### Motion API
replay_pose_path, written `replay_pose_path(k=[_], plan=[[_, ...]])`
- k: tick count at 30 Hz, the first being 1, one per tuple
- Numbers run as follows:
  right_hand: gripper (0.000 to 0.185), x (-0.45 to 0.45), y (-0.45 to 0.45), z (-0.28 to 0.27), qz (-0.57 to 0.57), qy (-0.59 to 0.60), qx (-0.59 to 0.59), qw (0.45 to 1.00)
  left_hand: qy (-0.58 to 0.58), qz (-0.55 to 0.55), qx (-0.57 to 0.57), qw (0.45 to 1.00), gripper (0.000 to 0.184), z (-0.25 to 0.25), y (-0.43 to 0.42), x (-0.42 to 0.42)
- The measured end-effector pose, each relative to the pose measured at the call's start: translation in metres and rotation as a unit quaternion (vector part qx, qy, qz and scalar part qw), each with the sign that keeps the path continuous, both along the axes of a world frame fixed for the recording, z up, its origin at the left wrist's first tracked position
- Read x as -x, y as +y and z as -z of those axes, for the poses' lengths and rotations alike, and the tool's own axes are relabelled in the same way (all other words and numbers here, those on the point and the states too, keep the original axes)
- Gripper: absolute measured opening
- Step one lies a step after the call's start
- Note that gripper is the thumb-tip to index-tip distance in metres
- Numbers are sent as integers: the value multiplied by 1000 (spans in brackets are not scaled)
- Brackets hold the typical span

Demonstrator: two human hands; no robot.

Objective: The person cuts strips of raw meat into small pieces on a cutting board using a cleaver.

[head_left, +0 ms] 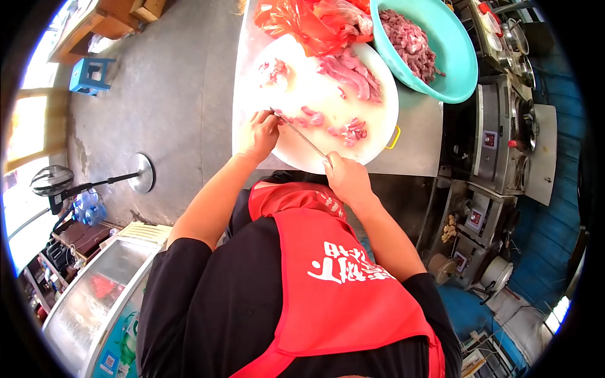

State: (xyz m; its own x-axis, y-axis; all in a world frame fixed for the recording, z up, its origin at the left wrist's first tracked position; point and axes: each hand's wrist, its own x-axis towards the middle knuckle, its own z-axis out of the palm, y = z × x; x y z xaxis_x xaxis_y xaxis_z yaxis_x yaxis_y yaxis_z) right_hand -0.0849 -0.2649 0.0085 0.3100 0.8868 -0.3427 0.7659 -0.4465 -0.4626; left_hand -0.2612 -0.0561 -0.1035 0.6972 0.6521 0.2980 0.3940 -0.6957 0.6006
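Note:
In my right hand [346, 176] is the handle of a knife [304, 138], its thin blade slanting up and left across a round white cutting board [378, 135]. My left hand [261, 133] rests at the board's left edge with fingers bent, holding a small piece of meat [281, 120] beside the blade's tip; the fingers partly hide it. Cut bits of raw meat [354, 130] lie near the knife. Larger strips of meat [356, 75] are at the far side, and a pale heap of meat pieces [273, 72] sits at the far left.
A turquoise basin [454, 57] with cut meat stands at the far right, overlapping the board's edge. Red plastic bags [305, 22] lie behind the board. The metal table [419, 132] carries it all. A standing fan [144, 173] and a blue stool [91, 75] are on the left floor.

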Motion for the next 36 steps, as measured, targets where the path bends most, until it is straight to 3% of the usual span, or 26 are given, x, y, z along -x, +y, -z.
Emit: replay_pose_path(k=[9, 12, 17, 21, 24, 28, 30, 32, 34, 36], plan=[[23, -1, 47, 42, -49, 0, -17, 999, 41, 43, -31, 998, 21, 11, 9, 1], [25, -12, 2, 16, -21, 17, 50, 998, 88, 65, -6, 994, 19, 0, 17, 3], [32, -41, -89, 5, 64, 48, 160, 984, 50, 18, 35, 998, 19, 4, 11, 7], [34, -46, -111, -17, 150, 82, 110, 979, 34, -11, 81, 996, 30, 21, -5, -18], [30, -43, -120, -17, 217, 67, 69, 972, 2, 37, 198, 980, 37, -1, -36, -75], [31, -37, -134, -5, 314, 73, -6, 947, -23, 99, 230, 968, 40, -4, -56, -129], [31, -34, -143, -3, 343, 74, -17, 936, -1, 182, 140, 973, 34, -6, -54, -144], [32, -31, -151, -1, 354, 78, -21, 932, 73, 182, 140, 970, 18, -20, -34, -152], [31, -31, -157, -1, 354, 93, -22, 930, 68, 169, 148, 972, 14, -19, -13, -160], [31, -31, -163, 1, 351, 107, -22, 930, 44, 137, 248, 958, 18, -24, 0, -172]])
